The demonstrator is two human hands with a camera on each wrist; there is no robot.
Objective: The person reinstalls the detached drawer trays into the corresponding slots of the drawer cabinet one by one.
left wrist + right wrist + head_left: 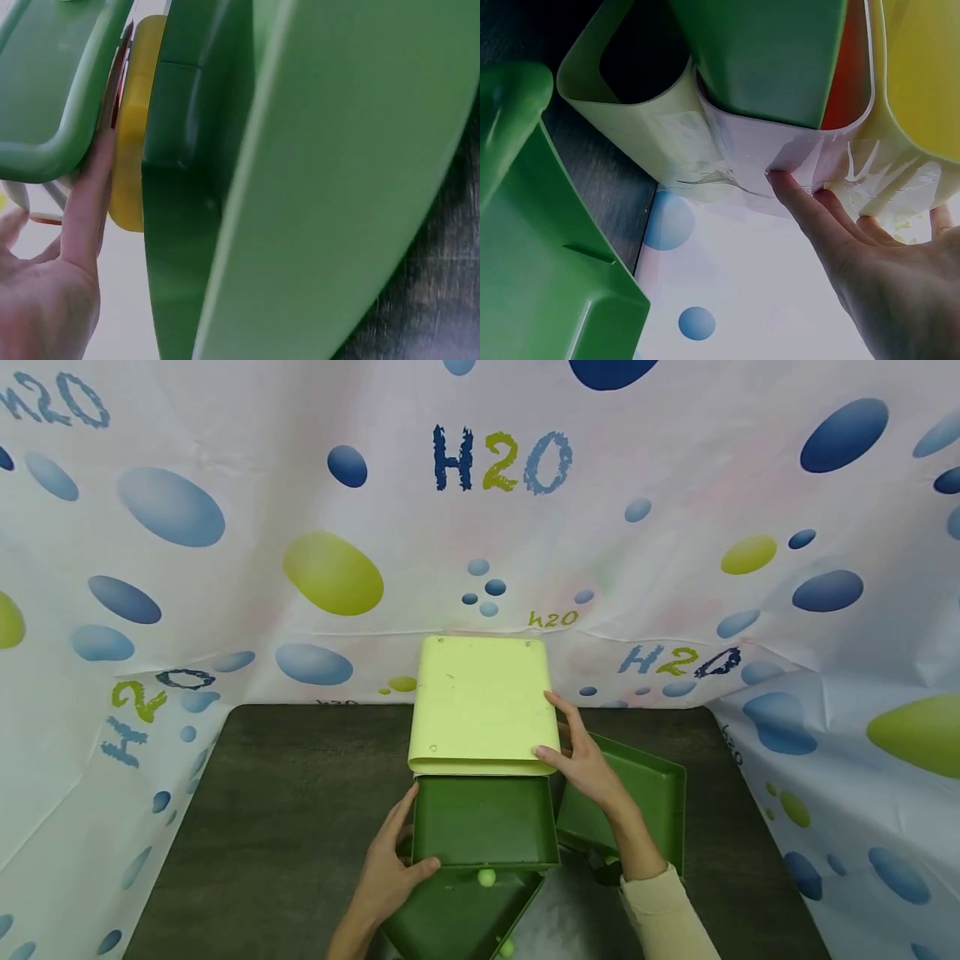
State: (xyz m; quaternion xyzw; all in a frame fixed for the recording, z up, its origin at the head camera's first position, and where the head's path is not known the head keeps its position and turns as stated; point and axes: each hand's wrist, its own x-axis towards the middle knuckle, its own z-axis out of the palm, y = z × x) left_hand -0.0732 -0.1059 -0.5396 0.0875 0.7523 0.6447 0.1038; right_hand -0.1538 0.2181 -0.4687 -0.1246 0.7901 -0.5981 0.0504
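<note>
A pale yellow-green drawer casing [480, 706] stands at the middle of the dark table [285, 810]. A dark green drawer [483, 822] is pulled out of its front, with a light green knob [487, 877] on the drawer's face. My left hand [390, 860] grips the drawer's front left corner, fingers along the side and thumb on the front rim. In the left wrist view a straight finger [88, 195] lies against green plastic [300, 187]. My right hand [581, 758] rests with straight fingers on the casing's right side; its fingertips [784, 184] touch the casing's edge [727, 150].
A second green drawer [645, 797] lies on the table to the right, behind my right wrist. A third green drawer [450, 918] sits under the pulled-out one near the front edge. A printed bubble sheet [675, 568] walls the table on three sides.
</note>
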